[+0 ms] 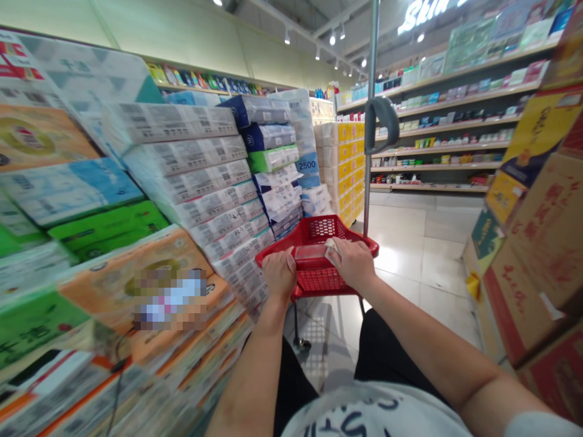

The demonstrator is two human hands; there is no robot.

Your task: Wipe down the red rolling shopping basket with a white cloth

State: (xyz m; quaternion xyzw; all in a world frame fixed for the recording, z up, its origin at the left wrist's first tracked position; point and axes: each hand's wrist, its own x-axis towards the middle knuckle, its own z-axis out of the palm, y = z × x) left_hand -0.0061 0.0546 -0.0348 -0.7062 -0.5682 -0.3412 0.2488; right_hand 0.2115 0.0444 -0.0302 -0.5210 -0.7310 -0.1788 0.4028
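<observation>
A red plastic shopping cart point(321, 280) stands right in front of me, its basket perforated and its handle bar point(311, 254) towards me. Wrapped round the left end of that bar is my left hand point(279, 274), thumb on top. My right hand point(354, 262) is closed over the right part of the bar. A crumpled whitish piece, like tissue or paper point(332, 247), shows between the right thumb and fingers. Between the hands, a clear-covered strip of the handle is bare. I see nothing inside the visible part of the basket.
Stacked tissue packs point(200, 167) line the left side, close to the cart. A metal pole point(367, 182) with a grey loop handle point(381, 124) rises at the cart's right corner. Cardboard cartons point(532, 267) edge the right. Tiled floor point(423, 243) leads to stocked shelves point(446, 142).
</observation>
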